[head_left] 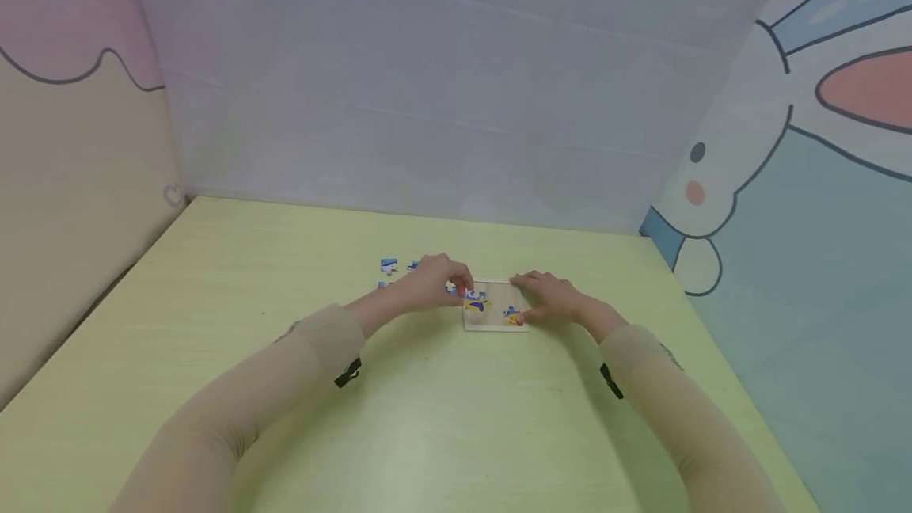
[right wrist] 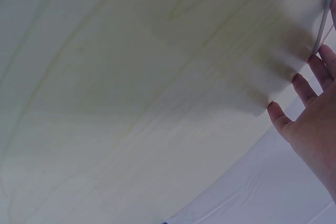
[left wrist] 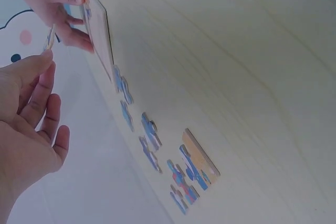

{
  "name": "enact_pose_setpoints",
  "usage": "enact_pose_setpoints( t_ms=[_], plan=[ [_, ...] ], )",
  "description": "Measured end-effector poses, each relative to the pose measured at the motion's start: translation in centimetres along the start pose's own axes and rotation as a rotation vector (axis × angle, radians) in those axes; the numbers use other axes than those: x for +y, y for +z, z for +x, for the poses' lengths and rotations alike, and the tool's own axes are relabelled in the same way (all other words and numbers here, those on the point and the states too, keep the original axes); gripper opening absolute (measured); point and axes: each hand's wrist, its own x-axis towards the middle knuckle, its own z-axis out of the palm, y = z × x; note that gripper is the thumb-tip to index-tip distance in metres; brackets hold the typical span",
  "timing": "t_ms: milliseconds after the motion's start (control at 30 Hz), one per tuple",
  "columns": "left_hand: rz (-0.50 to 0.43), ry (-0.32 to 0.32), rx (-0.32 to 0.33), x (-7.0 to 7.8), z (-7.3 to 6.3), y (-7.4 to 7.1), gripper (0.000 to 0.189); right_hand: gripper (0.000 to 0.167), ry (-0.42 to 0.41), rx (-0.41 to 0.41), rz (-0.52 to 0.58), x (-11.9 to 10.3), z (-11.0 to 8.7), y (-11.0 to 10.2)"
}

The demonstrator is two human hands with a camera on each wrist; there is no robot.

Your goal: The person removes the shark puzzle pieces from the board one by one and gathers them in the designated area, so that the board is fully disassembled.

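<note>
In the head view my left hand (head_left: 431, 283) is over the left side of a shallow wooden puzzle tray (head_left: 499, 329). Between thumb and fingertips it pinches a small jigsaw piece (left wrist: 49, 38), seen nearly edge-on in the left wrist view. One blue and yellow piece (head_left: 476, 305) is at the tray's left side, another (head_left: 511, 314) near its lower right corner. My right hand (head_left: 557, 298) rests at the tray's right side, thumb by the lower right piece and fingers spread at the far corner. In the right wrist view, its fingers (right wrist: 303, 88) look fairly straight along the tray's edge.
Several loose jigsaw pieces (left wrist: 150, 129) lie on the pale yellow table (head_left: 427, 418) left of the tray. One piece beside a plain wood-coloured strip (left wrist: 202, 153) lies farthest from it. Behind the table hangs a pale cloth (head_left: 427, 101); a wall with a rabbit drawing (head_left: 712, 172) stands right.
</note>
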Motion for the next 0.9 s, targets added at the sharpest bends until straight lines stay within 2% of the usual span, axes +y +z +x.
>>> enact_pose_setpoints(
  t_ms=[100, 333, 600, 733, 900],
  plan=[
    [-0.022, -0.007, 0.001, -0.1, -0.6, -0.3, 0.017, 0.076, 0.000, 0.002, -0.005, 0.1, -0.1, 0.0],
    [0.001, 0.012, 0.028, -1.3, -2.2, -0.6, 0.015, 0.076, -0.006, 0.003, 0.009, 0.2, -0.1, -0.1],
    [-0.016, -0.039, 0.025, -2.6, -4.5, -0.8, 0.018, 0.075, -0.013, 0.000, 0.011, 0.3, -0.1, 0.0],
    [-0.004, -0.044, 0.028, -3.6, -5.1, -0.7, 0.017, 0.074, -0.005, -0.005, 0.015, 0.2, -0.2, -0.1],
    [0.015, -0.090, 0.027, -4.8, -5.8, -0.2, 0.017, 0.075, -0.015, -0.005, 0.020, 0.3, -0.1, 0.0]
  ],
)
